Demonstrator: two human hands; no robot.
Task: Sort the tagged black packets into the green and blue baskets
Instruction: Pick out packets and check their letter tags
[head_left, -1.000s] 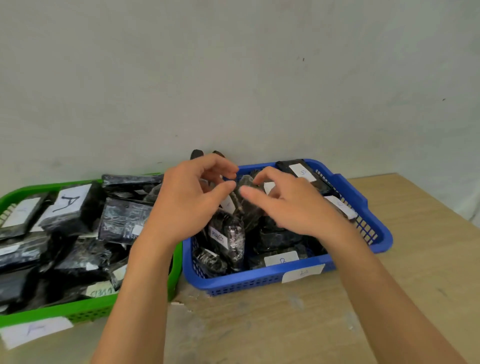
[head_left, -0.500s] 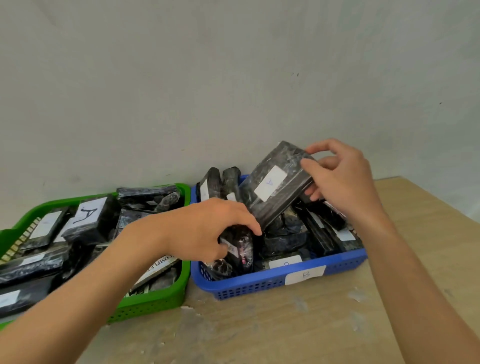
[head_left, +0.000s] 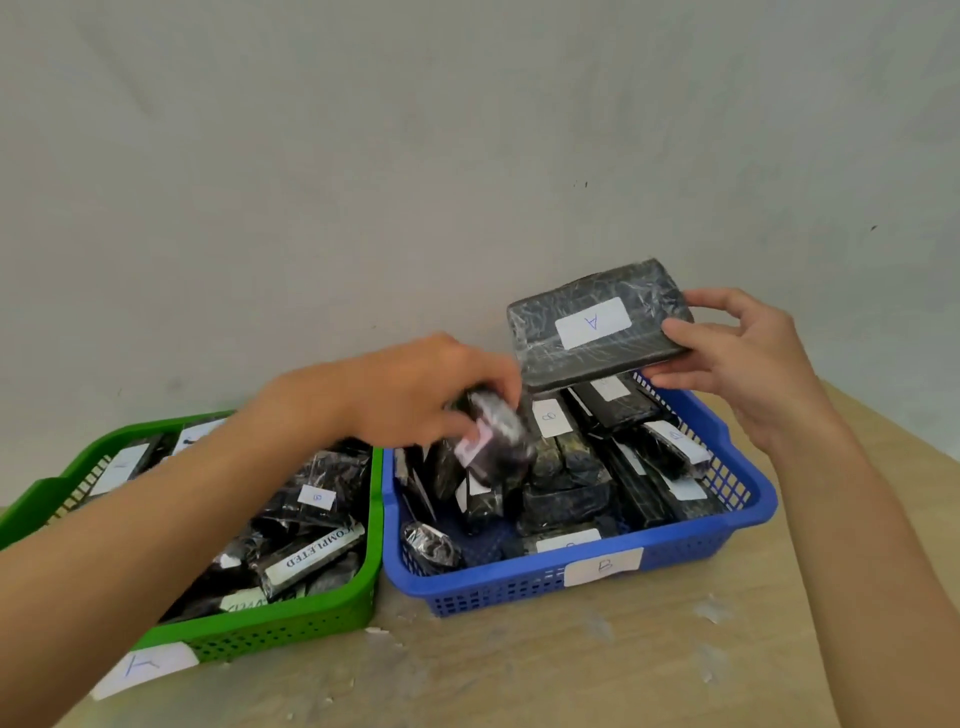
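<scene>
A green basket (head_left: 270, 631) on the left and a blue basket (head_left: 691, 545) on the right stand side by side, both full of black wrapped packets with white tags. My right hand (head_left: 748, 364) holds a flat black packet tagged "A" (head_left: 597, 325) up above the back of the blue basket. My left hand (head_left: 426, 395) reaches over the blue basket's left part and grips a smaller black packet with a pinkish tag (head_left: 493, 441), blurred by motion. A tag marked "B" (head_left: 602, 566) is stuck on the blue basket's front; a tag (head_left: 143, 667) hangs on the green one.
The baskets sit on a light wooden table (head_left: 571, 670) pushed against a pale grey wall (head_left: 467, 156). A packet labelled "COMPLETED" (head_left: 311, 553) lies in the green basket. Bare table shows in front and to the right of the blue basket.
My right hand has lifted the "A" packet higher and to the right, now held flat. My left hand has pulled a small packet up out of the blue basket.
</scene>
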